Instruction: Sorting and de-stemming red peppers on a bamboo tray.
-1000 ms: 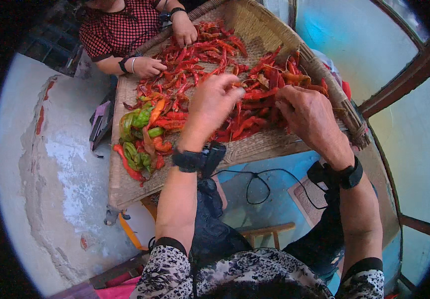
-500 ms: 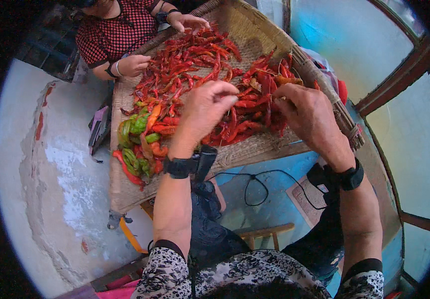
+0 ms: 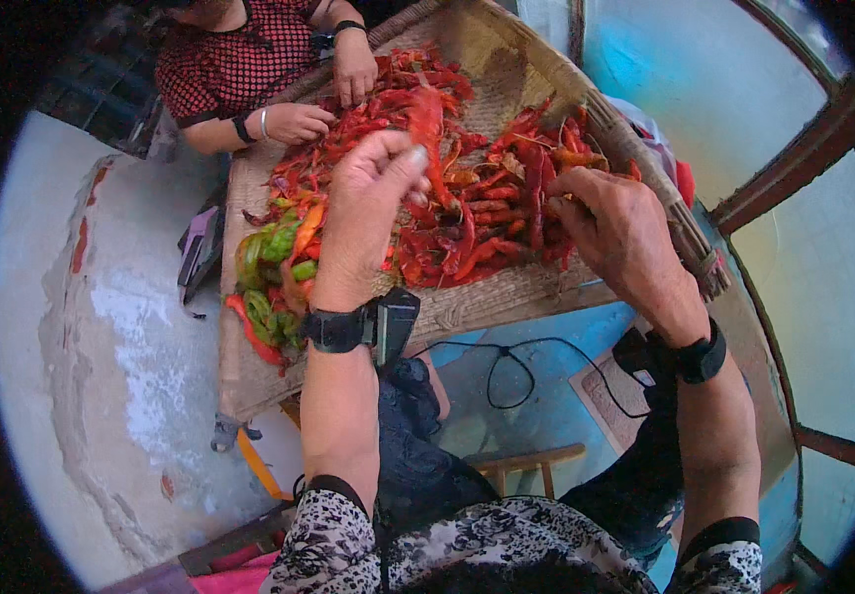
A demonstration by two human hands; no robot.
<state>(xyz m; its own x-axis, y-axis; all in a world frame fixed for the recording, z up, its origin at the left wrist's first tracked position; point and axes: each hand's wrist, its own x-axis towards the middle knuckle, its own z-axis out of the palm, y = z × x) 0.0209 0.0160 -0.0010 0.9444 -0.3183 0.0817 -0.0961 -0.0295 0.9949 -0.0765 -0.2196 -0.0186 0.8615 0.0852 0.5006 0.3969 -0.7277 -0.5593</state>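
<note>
Red chili peppers [image 3: 492,213] fill a shallow woven basket tray [image 3: 506,59], with a heap in front of my hands. Over its middle, my left hand [image 3: 366,193] is closed, thumb against curled fingers. A blurred red chili pepper [image 3: 425,124] stands upright at its fingertips and appears to be held there. To the right, my right hand [image 3: 620,228] is pinched closed just above the heap's right part. Its fingertips are beside a dark red pepper, and what they grip is hidden. Green peppers [image 3: 277,243] lie among red and orange ones at the tray's left.
Across the tray at the upper left, another person [image 3: 239,59] has both hands in the peppers. A black cable [image 3: 531,371] loops below the tray's near edge, by a wooden stool [image 3: 526,460]. Framed glass panes [image 3: 813,247] stand at right, a plastered wall [image 3: 100,327] at left.
My left hand has moved left and slightly up, with a red pepper now at its fingertips. My right hand has barely shifted. The other person's hands have moved lower onto the peppers.
</note>
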